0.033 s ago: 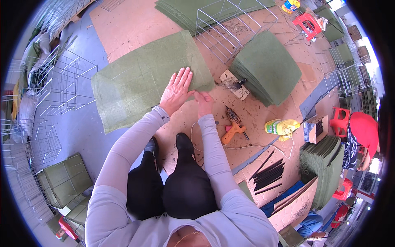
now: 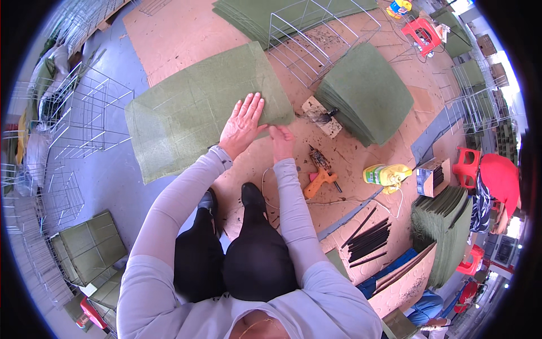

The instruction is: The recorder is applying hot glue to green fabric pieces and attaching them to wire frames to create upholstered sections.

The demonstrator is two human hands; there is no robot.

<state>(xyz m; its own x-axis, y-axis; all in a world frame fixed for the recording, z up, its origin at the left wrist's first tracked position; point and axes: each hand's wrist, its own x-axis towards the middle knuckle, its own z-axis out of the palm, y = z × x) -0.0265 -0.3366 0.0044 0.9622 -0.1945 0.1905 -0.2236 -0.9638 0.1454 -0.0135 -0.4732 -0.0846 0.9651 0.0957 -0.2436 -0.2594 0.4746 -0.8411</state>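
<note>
My left hand (image 2: 241, 125) lies flat, fingers stretched out, on a green fabric-like panel (image 2: 186, 107) with creased lines across it. Just beyond the panel's near edge, close to its right corner, my right hand (image 2: 282, 141) is closed in a pinch beside the left thumb. What its fingertips hold, if anything, is too small to tell. Right of that hand, an orange glue gun (image 2: 319, 182) with a dirty dark front lies on the brown board (image 2: 243, 164). A stack of green sheets (image 2: 370, 93) stands farther right, next to a stained pale block (image 2: 322, 116) with a dark tool on it.
A yellow bottle (image 2: 388, 174) and black sticks (image 2: 368, 243) lie to the right. Wire frames (image 2: 93, 121) stand at the left, another wire frame (image 2: 316, 39) at the back. A white cord (image 2: 350, 202) crosses the board. At far right a person in red (image 2: 499, 181) bends beside a red stool (image 2: 467, 166).
My right hand has shifted very slightly toward me and to the right. The left hand and the panel look the same.
</note>
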